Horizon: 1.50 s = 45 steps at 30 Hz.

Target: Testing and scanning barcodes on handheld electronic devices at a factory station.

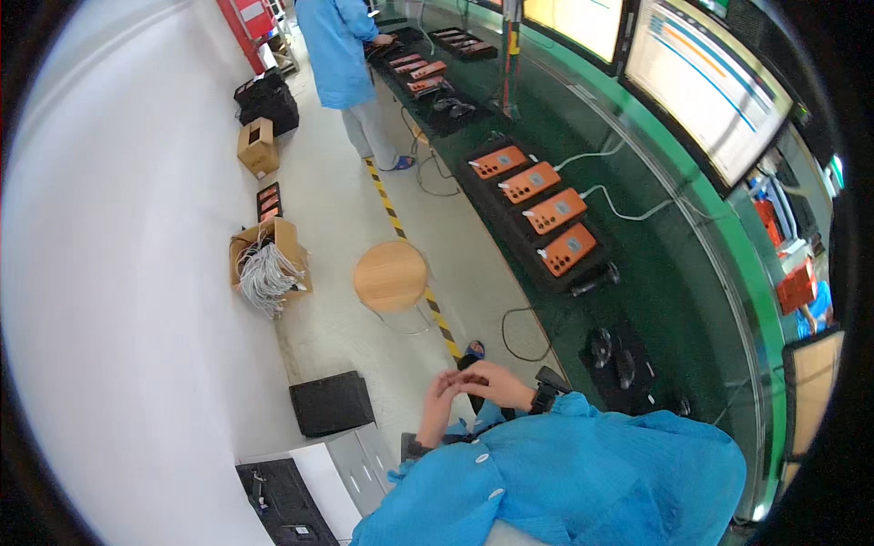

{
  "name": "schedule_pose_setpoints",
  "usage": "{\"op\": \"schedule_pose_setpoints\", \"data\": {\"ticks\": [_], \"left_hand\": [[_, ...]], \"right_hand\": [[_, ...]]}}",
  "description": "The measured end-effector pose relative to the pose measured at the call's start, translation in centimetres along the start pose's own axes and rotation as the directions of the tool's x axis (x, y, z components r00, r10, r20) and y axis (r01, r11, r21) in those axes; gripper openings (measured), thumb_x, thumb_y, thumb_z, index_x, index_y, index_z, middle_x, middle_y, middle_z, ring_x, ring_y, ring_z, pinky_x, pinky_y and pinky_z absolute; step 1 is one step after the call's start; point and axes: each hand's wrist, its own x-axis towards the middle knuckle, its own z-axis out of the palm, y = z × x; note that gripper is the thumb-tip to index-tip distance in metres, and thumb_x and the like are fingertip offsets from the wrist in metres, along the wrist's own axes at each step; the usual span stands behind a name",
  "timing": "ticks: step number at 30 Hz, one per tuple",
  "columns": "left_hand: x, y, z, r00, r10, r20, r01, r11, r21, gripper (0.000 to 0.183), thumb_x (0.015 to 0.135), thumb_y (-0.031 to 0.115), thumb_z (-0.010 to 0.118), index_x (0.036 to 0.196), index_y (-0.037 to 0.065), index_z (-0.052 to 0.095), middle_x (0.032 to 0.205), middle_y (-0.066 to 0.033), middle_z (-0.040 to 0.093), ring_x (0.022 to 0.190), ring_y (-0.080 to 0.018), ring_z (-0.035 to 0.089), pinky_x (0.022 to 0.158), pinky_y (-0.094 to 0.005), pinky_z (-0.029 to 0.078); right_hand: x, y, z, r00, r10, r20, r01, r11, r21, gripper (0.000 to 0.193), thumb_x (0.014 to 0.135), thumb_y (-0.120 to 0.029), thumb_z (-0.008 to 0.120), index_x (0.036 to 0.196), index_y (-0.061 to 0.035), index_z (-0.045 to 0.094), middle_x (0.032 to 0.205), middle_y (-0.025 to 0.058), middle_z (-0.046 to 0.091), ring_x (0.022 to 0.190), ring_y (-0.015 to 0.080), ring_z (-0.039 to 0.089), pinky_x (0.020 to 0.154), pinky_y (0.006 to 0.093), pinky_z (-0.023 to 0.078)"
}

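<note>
My left hand (440, 398) and my right hand (497, 382) meet in front of my body, fingers bent and pressed together at the tips. Whatever they may hold between them is too small or hidden to make out. A dark band circles each wrist below the blue sleeves. To the right, on the green bench (674, 300), a black tray (546, 273) carries several orange smartphones (555, 211) lying camera side up. White cables (637, 217) run to some of them. Neither hand touches the tray or the phones.
Ahead stand a wooden stool (391, 276) and a person in blue (337, 55) at the bench. Along the left wall are a carton of cables (296, 246) and a black case (331, 404). Monitors (706, 86) rise at right; dark mice (625, 369) lie nearby.
</note>
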Motion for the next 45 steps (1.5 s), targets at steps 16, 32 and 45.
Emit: {"op": "schedule_pose_setpoints", "data": {"ticks": [16, 32, 45], "left_hand": [[25.5, 20.0, 13.3, 0.789, 0.191, 0.584, -0.334, 0.931, 0.146, 0.042, 0.092, 0.004, 0.051, 0.132, 0.0, 0.04, 0.124, -0.0122, 0.052, 0.114, -0.02, 0.05, 0.097, -0.0347, 0.041], [42.2, 29.1, 27.5, 0.19, 0.037, 0.981, -0.07, 0.997, -0.024, 0.036, 0.088, 0.004, 0.053, 0.123, -0.003, 0.046, 0.115, -0.0119, 0.055, 0.105, -0.0182, 0.051, 0.093, -0.034, 0.041], [43.5, 31.6, 30.0, 0.056, 0.068, 0.996, 0.675, 0.733, -0.088, 0.044, 0.092, 0.023, 0.058, 0.126, 0.002, 0.038, 0.084, -0.0054, 0.054, 0.086, -0.0157, 0.051, 0.084, -0.0332, 0.039]], "right_hand": [[14.1, -7.6, -20.6, 0.786, 0.122, -0.606, 0.303, 0.778, 0.55, 0.025, 0.091, -0.008, 0.061, 0.113, 0.0019, 0.058, 0.099, 0.0073, 0.065, 0.089, 0.0134, 0.062, 0.077, 0.0271, 0.051], [18.6, -14.4, -30.5, 0.056, 0.16, -0.986, 0.393, 0.904, 0.169, 0.026, 0.09, -0.005, 0.061, 0.115, 0.0036, 0.059, 0.099, 0.0084, 0.066, 0.091, 0.0132, 0.062, 0.079, 0.0267, 0.052], [20.3, -19.7, -33.4, 0.003, -0.335, -0.942, -0.008, 0.942, -0.335, 0.022, 0.081, -0.005, 0.065, 0.099, 0.0074, 0.066, 0.085, 0.013, 0.061, 0.07, 0.0143, 0.055, 0.06, 0.0252, 0.041]]}}
